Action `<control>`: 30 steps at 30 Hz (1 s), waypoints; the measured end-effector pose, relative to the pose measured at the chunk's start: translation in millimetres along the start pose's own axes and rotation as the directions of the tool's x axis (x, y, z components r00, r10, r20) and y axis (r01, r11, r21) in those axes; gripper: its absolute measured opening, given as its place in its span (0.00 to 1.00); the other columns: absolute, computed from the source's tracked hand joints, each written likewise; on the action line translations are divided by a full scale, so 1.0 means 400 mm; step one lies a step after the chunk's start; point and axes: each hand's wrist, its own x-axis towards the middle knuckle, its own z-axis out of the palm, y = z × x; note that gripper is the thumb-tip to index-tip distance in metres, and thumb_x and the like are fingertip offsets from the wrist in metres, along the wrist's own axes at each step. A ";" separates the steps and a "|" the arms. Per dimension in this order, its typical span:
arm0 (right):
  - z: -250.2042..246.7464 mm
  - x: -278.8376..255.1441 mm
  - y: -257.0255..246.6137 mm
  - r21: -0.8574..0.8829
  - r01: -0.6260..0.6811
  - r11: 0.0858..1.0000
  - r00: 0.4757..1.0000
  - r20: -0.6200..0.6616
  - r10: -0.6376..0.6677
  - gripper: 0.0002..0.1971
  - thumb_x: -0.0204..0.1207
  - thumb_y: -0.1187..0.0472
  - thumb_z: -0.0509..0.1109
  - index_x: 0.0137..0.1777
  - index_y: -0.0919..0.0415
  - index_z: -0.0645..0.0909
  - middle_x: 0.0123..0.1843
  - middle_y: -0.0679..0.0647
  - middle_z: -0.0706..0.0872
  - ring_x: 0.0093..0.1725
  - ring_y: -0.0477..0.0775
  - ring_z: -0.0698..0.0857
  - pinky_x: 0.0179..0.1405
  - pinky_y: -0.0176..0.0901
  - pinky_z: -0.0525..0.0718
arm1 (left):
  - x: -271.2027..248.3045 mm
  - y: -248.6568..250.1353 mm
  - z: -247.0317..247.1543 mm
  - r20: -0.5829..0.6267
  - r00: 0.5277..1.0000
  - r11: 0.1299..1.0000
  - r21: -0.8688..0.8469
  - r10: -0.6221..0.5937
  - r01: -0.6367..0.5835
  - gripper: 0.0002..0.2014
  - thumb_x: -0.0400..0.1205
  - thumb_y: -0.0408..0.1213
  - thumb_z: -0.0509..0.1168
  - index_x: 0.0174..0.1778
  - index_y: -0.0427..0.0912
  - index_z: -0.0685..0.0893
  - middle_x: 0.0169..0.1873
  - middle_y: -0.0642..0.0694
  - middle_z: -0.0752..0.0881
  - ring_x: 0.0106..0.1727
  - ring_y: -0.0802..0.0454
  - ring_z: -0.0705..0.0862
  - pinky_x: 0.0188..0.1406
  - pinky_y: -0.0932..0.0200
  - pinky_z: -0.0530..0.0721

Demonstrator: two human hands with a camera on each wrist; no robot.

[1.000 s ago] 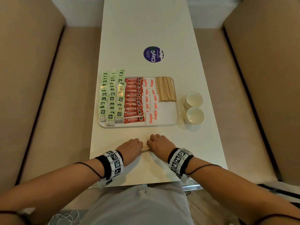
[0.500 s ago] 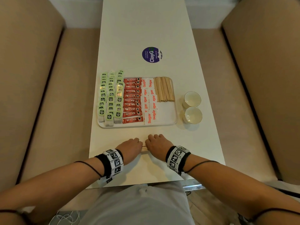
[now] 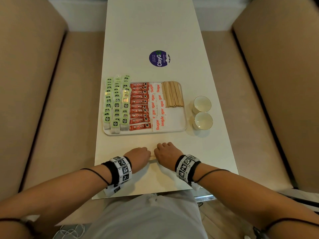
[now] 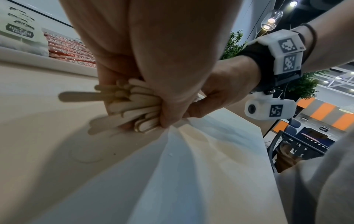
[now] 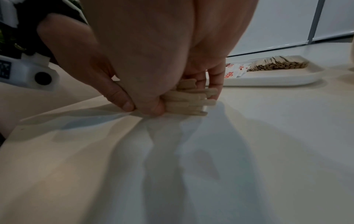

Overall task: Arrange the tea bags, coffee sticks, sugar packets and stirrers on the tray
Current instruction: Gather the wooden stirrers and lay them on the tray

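Note:
A white tray (image 3: 179, 121) on the table holds rows of green tea bags (image 3: 116, 104), red coffee sticks (image 3: 139, 106), white sugar packets (image 3: 158, 107) and a pile of wooden stirrers (image 3: 172, 94). In front of the tray, my left hand (image 3: 139, 158) and right hand (image 3: 165, 153) sit side by side on the table, both gripping one bundle of loose wooden stirrers (image 3: 152, 157). The left wrist view shows that bundle (image 4: 130, 109) fanning out under my curled fingers. From the right wrist, the bundle's other end (image 5: 186, 100) sticks out past my fingertips.
Two small white cups (image 3: 202, 103) (image 3: 203, 120) stand just right of the tray. A round purple sticker (image 3: 159, 58) lies on the table (image 3: 155, 31) beyond it. Beige benches (image 3: 43, 100) flank the narrow table on both sides.
Both hands stay pressed together on the stirrer bundle; the right hand has shifted very slightly. The tray's contents are unchanged.

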 end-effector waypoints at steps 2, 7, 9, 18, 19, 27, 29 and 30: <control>0.000 0.000 -0.009 0.002 -0.003 1.000 1.000 -0.006 0.003 0.06 0.71 0.56 0.78 0.40 0.56 0.84 0.36 0.52 0.84 0.32 0.54 0.83 0.32 0.44 0.76 | 0.000 0.002 -0.002 0.009 1.000 1.000 -0.002 -0.006 0.006 0.10 0.87 0.33 0.56 0.53 0.35 0.82 0.51 0.36 0.82 0.48 0.37 0.84 0.40 0.51 0.72; -0.001 -0.004 -0.020 0.012 0.021 1.000 1.000 0.009 -0.021 0.10 0.87 0.61 0.57 0.57 0.62 0.80 0.53 0.59 0.86 0.49 0.61 0.85 0.49 0.50 0.77 | -0.005 -0.001 -0.015 0.044 0.999 1.000 -0.016 -0.026 0.027 0.09 0.85 0.34 0.58 0.54 0.36 0.83 0.52 0.37 0.84 0.50 0.37 0.84 0.40 0.53 0.71; -0.002 -0.003 -0.025 0.031 0.026 0.999 1.000 0.014 -0.027 0.11 0.88 0.62 0.56 0.59 0.63 0.79 0.55 0.60 0.85 0.51 0.62 0.85 0.53 0.52 0.77 | -0.009 -0.002 -0.017 0.058 0.998 0.999 -0.032 -0.031 0.033 0.09 0.85 0.34 0.58 0.54 0.36 0.83 0.52 0.37 0.83 0.50 0.38 0.84 0.40 0.53 0.70; -0.006 -0.005 -0.027 0.116 0.002 0.993 1.000 -0.004 -0.001 0.10 0.87 0.62 0.57 0.60 0.64 0.77 0.55 0.61 0.84 0.50 0.63 0.84 0.44 0.50 0.71 | -0.030 -0.009 -0.007 0.006 1.000 0.996 -0.085 0.018 -0.017 0.07 0.86 0.36 0.59 0.56 0.39 0.77 0.53 0.39 0.81 0.46 0.41 0.81 0.41 0.52 0.71; -0.012 -0.005 -0.027 0.131 -0.010 0.991 1.000 0.015 0.008 0.10 0.87 0.62 0.56 0.60 0.64 0.76 0.54 0.61 0.85 0.50 0.64 0.84 0.44 0.50 0.70 | -0.032 -0.011 -0.008 0.007 1.000 0.997 -0.072 0.029 -0.028 0.07 0.87 0.37 0.58 0.56 0.39 0.77 0.53 0.39 0.81 0.47 0.42 0.80 0.41 0.52 0.71; -0.031 0.001 -0.015 0.278 -0.026 0.960 0.992 0.129 -0.011 0.11 0.91 0.57 0.56 0.63 0.65 0.72 0.47 0.62 0.87 0.34 0.62 0.78 0.34 0.51 0.74 | -0.048 -0.033 -0.029 0.050 0.998 0.987 -0.158 0.049 -0.041 0.12 0.89 0.47 0.57 0.57 0.42 0.76 0.50 0.40 0.85 0.42 0.46 0.79 0.44 0.50 0.77; -0.042 0.005 -0.009 0.302 -0.011 0.953 0.992 0.125 -0.028 0.17 0.91 0.49 0.56 0.63 0.64 0.73 0.47 0.62 0.87 0.34 0.61 0.77 0.35 0.51 0.74 | -0.052 -0.032 -0.035 0.057 0.998 0.983 -0.182 0.031 -0.020 0.13 0.88 0.49 0.57 0.57 0.43 0.76 0.49 0.41 0.86 0.40 0.47 0.78 0.41 0.52 0.76; -0.047 0.007 -0.005 0.313 -0.005 0.950 0.993 0.116 -0.033 0.19 0.90 0.46 0.56 0.62 0.64 0.74 0.46 0.62 0.87 0.34 0.61 0.77 0.35 0.50 0.73 | -0.054 -0.031 -0.040 0.050 0.998 0.981 -0.193 0.025 -0.015 0.13 0.88 0.50 0.57 0.57 0.44 0.77 0.48 0.42 0.86 0.40 0.47 0.79 0.40 0.53 0.75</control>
